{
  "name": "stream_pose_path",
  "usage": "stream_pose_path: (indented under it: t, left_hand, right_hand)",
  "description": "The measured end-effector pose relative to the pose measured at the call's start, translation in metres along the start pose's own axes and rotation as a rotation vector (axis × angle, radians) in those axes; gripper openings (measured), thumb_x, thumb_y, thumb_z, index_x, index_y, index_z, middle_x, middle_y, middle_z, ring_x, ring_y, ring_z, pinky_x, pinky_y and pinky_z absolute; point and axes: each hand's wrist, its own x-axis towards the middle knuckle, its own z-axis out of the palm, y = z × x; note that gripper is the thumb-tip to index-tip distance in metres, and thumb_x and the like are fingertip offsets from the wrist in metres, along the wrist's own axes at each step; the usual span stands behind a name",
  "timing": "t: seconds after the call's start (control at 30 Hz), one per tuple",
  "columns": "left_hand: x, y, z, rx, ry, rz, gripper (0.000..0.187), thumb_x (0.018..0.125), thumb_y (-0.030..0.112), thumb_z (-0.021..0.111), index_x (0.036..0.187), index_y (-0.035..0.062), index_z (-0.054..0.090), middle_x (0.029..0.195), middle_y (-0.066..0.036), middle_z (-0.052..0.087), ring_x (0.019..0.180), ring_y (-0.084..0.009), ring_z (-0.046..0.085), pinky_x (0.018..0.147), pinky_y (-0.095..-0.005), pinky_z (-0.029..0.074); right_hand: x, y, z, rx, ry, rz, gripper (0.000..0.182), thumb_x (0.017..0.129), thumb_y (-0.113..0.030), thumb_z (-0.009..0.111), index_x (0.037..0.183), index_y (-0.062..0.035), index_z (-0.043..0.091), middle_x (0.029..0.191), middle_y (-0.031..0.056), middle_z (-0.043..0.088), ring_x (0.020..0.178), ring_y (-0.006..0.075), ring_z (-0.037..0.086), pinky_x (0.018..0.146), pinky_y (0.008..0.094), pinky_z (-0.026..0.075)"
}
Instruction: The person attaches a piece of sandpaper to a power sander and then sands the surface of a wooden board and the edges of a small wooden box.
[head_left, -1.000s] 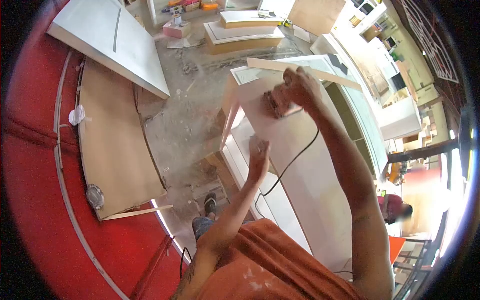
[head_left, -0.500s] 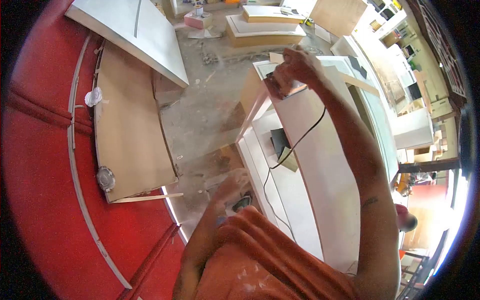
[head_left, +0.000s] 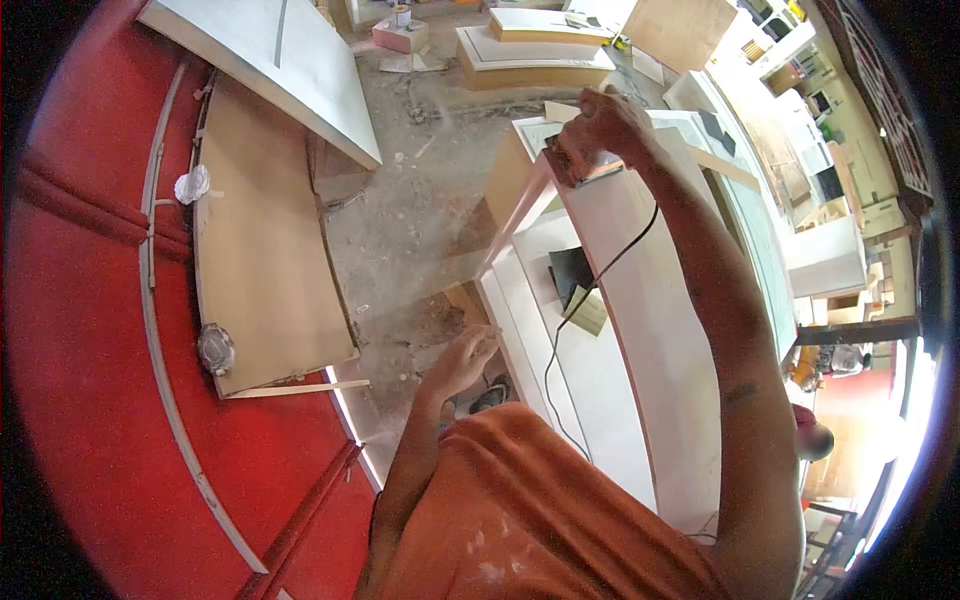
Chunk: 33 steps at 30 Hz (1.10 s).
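Observation:
My right hand [head_left: 606, 132] is closed around a corded electric sander [head_left: 585, 170], mostly covered by my fingers. The sander rests at the far end of a long white panel [head_left: 655, 330], part of a white cabinet frame. Its dark cord [head_left: 632, 245] trails back over the panel and into the open cabinet. My left hand [head_left: 462, 362] hangs beside the cabinet's left edge, holding nothing, its fingers loosely extended. Inside the cabinet lie a black sheet [head_left: 571, 272] and a yellowish piece of sandpaper or card [head_left: 586, 311].
A brown board [head_left: 265, 250] and a large white panel [head_left: 270, 75] lie on the left by a red wall [head_left: 85, 300]. Other white furniture pieces [head_left: 535, 60] stand on the dusty floor [head_left: 400, 220] ahead. A person in a red cap [head_left: 803, 420] is at right.
My right hand and the sander have shifted slightly right in view, still at the panel's far end. My left hand has moved up a little. The view has shifted slightly.

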Motion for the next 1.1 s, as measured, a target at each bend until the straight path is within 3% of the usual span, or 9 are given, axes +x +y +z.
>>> stream_pose_path:
  t: [0.2,0.27,0.47,0.53,0.67,0.77,0.9,0.97,1.1]
  left_hand:
    - [-0.004,-0.002,0.004,-0.091,0.039,0.026,0.035,0.106,0.029,0.059,0.132,0.0071,0.064,0.132,-0.015,0.063,0.121,-0.0291,0.063,0.102,-0.0386,0.05]
    - [-0.003,0.01,0.003,0.026,0.038,0.079,0.036,0.106,0.03,0.058,0.132,0.0062,0.063,0.133,-0.014,0.063,0.12,-0.0279,0.063,0.102,-0.038,0.05]
    - [-0.013,-0.015,-0.003,-0.147,0.029,0.017,0.036,0.106,0.026,0.055,0.133,0.0038,0.061,0.13,-0.02,0.063,0.119,-0.0369,0.063,0.101,-0.0414,0.05]
    - [-0.012,-0.029,0.0,-0.314,0.077,0.002,0.033,0.106,0.024,0.057,0.131,0.0039,0.064,0.131,-0.012,0.064,0.119,-0.024,0.063,0.103,-0.0373,0.049]
    - [0.001,-0.024,0.007,-0.272,0.025,-0.197,0.034,0.106,0.025,0.057,0.13,0.003,0.065,0.129,-0.012,0.065,0.118,-0.0235,0.064,0.101,-0.0364,0.05]
    - [0.007,-0.119,0.029,0.035,-0.035,-0.07,0.034,0.105,0.026,0.056,0.129,0.0036,0.066,0.127,-0.012,0.066,0.116,-0.024,0.065,0.1,-0.0367,0.051]
    - [-0.061,-0.334,0.051,-0.421,0.185,-0.13,0.029,0.098,0.022,0.06,0.116,0.0027,0.072,0.115,-0.012,0.072,0.099,-0.0217,0.068,0.088,-0.0363,0.055]
    - [-0.102,-0.309,0.043,-0.737,0.543,-0.681,0.025,0.095,0.023,0.062,0.107,0.0043,0.073,0.1,-0.01,0.072,0.08,-0.0196,0.068,0.068,-0.0355,0.055]
    - [-0.123,-0.314,0.055,-0.606,0.731,-0.943,0.023,0.092,0.024,0.061,0.103,0.0072,0.073,0.086,-0.005,0.07,0.065,-0.0162,0.063,0.054,-0.0327,0.048]
  right_hand:
    - [0.006,-0.03,-0.013,-0.078,0.012,0.086,0.032,0.085,-0.039,0.069,0.103,-0.0118,0.071,0.103,0.0213,0.07,0.099,0.0415,0.068,0.084,0.0518,0.053]
    - [-0.002,-0.042,-0.02,-0.08,-0.116,-0.053,0.038,0.083,-0.041,0.07,0.112,-0.0162,0.07,0.118,0.0219,0.067,0.111,0.0425,0.067,0.092,0.0531,0.054]
    - [0.007,-0.013,-0.002,-0.082,0.017,0.113,0.031,0.085,-0.039,0.07,0.104,-0.0151,0.068,0.103,0.015,0.068,0.1,0.0408,0.066,0.082,0.053,0.052]
    - [0.008,-0.021,-0.001,-0.062,-0.023,0.072,0.03,0.086,-0.039,0.07,0.103,-0.015,0.067,0.105,0.0147,0.067,0.1,0.0402,0.066,0.082,0.0526,0.052]
    - [-0.013,-0.041,-0.018,-0.006,-0.08,-0.055,0.03,0.083,-0.038,0.071,0.102,-0.0148,0.067,0.11,0.017,0.064,0.103,0.0406,0.066,0.085,0.052,0.053]
    - [-0.04,-0.028,-0.026,0.034,-0.101,-0.171,0.024,0.087,-0.034,0.069,0.098,-0.014,0.064,0.109,0.0164,0.062,0.103,0.0396,0.065,0.084,0.0503,0.052]
    - [-0.09,-0.008,-0.035,0.052,-0.118,-0.19,0.022,0.085,-0.029,0.074,0.095,-0.0131,0.063,0.103,0.0139,0.06,0.098,0.038,0.064,0.083,0.0489,0.052]
    - [-0.098,-0.012,-0.039,0.045,-0.124,-0.177,0.023,0.084,-0.028,0.076,0.096,-0.0129,0.063,0.103,0.0136,0.06,0.097,0.038,0.064,0.083,0.0491,0.052]
    - [-0.074,-0.013,-0.031,0.022,-0.077,-0.12,0.027,0.084,-0.032,0.077,0.097,-0.0128,0.064,0.1,0.0137,0.06,0.095,0.0384,0.064,0.082,0.0493,0.051]
